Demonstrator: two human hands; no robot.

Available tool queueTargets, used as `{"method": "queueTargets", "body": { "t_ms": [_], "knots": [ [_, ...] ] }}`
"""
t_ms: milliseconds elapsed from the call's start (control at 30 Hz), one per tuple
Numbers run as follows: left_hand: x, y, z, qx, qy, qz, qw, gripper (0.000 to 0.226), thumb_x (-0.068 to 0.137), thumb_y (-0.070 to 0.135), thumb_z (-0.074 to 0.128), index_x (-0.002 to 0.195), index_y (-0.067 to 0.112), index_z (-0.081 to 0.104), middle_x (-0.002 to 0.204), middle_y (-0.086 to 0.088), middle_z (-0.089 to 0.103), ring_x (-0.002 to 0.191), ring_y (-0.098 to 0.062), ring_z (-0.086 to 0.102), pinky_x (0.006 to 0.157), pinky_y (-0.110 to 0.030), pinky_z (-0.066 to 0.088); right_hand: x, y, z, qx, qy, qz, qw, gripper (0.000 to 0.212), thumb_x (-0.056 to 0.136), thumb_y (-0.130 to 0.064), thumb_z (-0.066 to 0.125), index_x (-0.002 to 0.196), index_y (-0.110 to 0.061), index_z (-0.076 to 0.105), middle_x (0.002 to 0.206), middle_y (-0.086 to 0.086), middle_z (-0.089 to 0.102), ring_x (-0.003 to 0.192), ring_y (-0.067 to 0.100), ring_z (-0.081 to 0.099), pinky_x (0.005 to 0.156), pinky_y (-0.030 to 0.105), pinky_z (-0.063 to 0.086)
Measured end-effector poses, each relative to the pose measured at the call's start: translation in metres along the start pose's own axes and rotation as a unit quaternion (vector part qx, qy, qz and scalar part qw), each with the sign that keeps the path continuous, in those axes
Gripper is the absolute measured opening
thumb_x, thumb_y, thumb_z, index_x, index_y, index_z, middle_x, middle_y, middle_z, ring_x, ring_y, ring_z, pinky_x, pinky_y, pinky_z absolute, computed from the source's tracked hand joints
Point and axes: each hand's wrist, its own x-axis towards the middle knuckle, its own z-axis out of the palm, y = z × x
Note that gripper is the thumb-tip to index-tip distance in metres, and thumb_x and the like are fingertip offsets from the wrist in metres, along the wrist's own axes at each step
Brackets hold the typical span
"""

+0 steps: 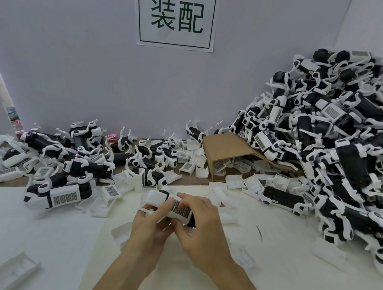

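Both hands hold one black-and-white toy robot dog (178,208) just above the white table sheet, in the middle of the view. My left hand (149,227) grips its left end, with a white leg sticking out over the fingers. My right hand (200,229) wraps over its right side, fingers curled along the white cover with the dark grille. Most of the toy's black body is hidden under my fingers.
A tall heap of finished toy dogs (338,141) fills the right side. A lower spread of dogs (80,161) and white covers lies at the left. A tipped cardboard box (229,150) spills covers at centre back. Loose covers (12,272) lie on the white sheet.
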Motion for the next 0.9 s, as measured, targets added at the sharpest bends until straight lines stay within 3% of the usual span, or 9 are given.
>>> {"method": "queueTargets", "body": {
  "t_ms": [133, 233, 333, 433, 533, 633, 733, 833, 900],
  "knots": [
    [0.003, -0.0011, -0.0045, 0.051, -0.038, 0.001, 0.998, 0.057, 0.077, 0.014, 0.073, 0.128, -0.006, 0.057, 0.109, -0.02, 0.071, 0.096, -0.028, 0.071, 0.081, -0.038, 0.061, 0.0006, -0.0008, -0.0052, 0.009, -0.004, 0.011, 1.0, 0.021, 0.088, -0.025, 0.07, 0.107, -0.022, 0.062, 0.12, -0.014, 0.064, 0.11, -0.006, 0.05, 0.098, 0.022, 0.041],
    [0.0012, -0.0047, -0.0044, 0.071, -0.054, -0.012, 0.996, 0.056, 0.076, 0.018, 0.075, 0.127, 0.0, 0.061, 0.114, -0.018, 0.073, 0.102, -0.029, 0.072, 0.075, -0.032, 0.06, 0.0014, -0.0027, -0.0082, 0.015, -0.006, 0.035, 0.999, 0.027, 0.093, -0.029, 0.062, 0.119, -0.023, 0.061, 0.107, -0.013, 0.065, 0.1, -0.005, 0.05, 0.093, 0.019, 0.039],
    [0.0008, -0.0062, -0.0042, 0.072, -0.045, -0.023, 0.996, 0.059, 0.078, 0.022, 0.074, 0.129, -0.001, 0.058, 0.118, -0.02, 0.071, 0.108, -0.033, 0.07, 0.081, -0.036, 0.058, 0.0014, -0.0033, -0.0086, 0.03, -0.013, 0.046, 0.998, 0.027, 0.096, -0.033, 0.058, 0.122, -0.027, 0.059, 0.102, -0.023, 0.062, 0.1, -0.013, 0.049, 0.094, 0.016, 0.038],
    [0.0023, -0.0043, -0.0059, 0.077, -0.033, -0.017, 0.996, 0.062, 0.078, 0.024, 0.073, 0.133, 0.0, 0.056, 0.123, -0.024, 0.068, 0.11, -0.034, 0.068, 0.09, -0.042, 0.054, 0.0037, -0.0031, -0.009, 0.076, -0.022, 0.079, 0.994, 0.02, 0.099, -0.028, 0.054, 0.117, -0.034, 0.057, 0.099, -0.024, 0.065, 0.101, -0.001, 0.058, 0.096, 0.028, 0.044],
    [0.0024, -0.0041, -0.0063, 0.069, -0.038, -0.014, 0.997, 0.06, 0.078, 0.026, 0.07, 0.133, 0.005, 0.059, 0.122, -0.021, 0.068, 0.105, -0.029, 0.069, 0.091, -0.04, 0.054, 0.0063, -0.0026, -0.009, 0.111, -0.017, 0.097, 0.989, 0.018, 0.097, -0.02, 0.059, 0.111, -0.031, 0.057, 0.112, -0.021, 0.069, 0.106, 0.005, 0.064, 0.095, 0.035, 0.049],
    [0.0015, -0.0044, -0.0048, 0.067, -0.05, -0.014, 0.996, 0.055, 0.082, 0.033, 0.063, 0.132, 0.008, 0.061, 0.121, -0.019, 0.069, 0.103, -0.027, 0.069, 0.089, -0.038, 0.054, 0.0065, -0.0027, -0.0083, 0.134, -0.004, 0.119, 0.984, 0.025, 0.091, -0.036, 0.065, 0.114, -0.031, 0.057, 0.113, -0.021, 0.066, 0.114, 0.0, 0.06, 0.096, 0.033, 0.05],
    [0.0012, -0.002, -0.004, 0.066, -0.064, -0.016, 0.996, 0.053, 0.089, 0.038, 0.055, 0.133, 0.009, 0.062, 0.127, -0.024, 0.065, 0.108, -0.032, 0.066, 0.097, -0.046, 0.05, 0.0053, -0.0026, -0.0071, 0.134, -0.007, 0.158, 0.978, 0.036, 0.079, -0.06, 0.064, 0.109, -0.041, 0.054, 0.111, -0.019, 0.064, 0.109, 0.003, 0.06, 0.091, 0.035, 0.052],
    [0.0003, -0.0009, -0.0035, 0.043, -0.068, -0.019, 0.997, 0.054, 0.09, 0.036, 0.051, 0.133, 0.007, 0.061, 0.131, -0.026, 0.063, 0.111, -0.035, 0.062, 0.099, -0.049, 0.047, 0.0037, -0.0036, -0.006, 0.16, -0.022, 0.17, 0.972, 0.036, 0.077, -0.063, 0.066, 0.107, -0.049, 0.051, 0.106, -0.018, 0.067, 0.098, 0.005, 0.066, 0.08, 0.034, 0.057],
    [-0.0013, -0.0009, -0.0012, 0.042, -0.076, -0.018, 0.996, 0.054, 0.091, 0.037, 0.049, 0.135, 0.007, 0.059, 0.131, -0.025, 0.062, 0.111, -0.034, 0.063, 0.093, -0.044, 0.05, 0.0029, -0.0044, -0.0067, 0.17, -0.03, 0.158, 0.972, 0.039, 0.079, -0.059, 0.068, 0.11, -0.043, 0.051, 0.101, -0.017, 0.069, 0.093, 0.002, 0.067, 0.075, 0.025, 0.057]
  ]
}}
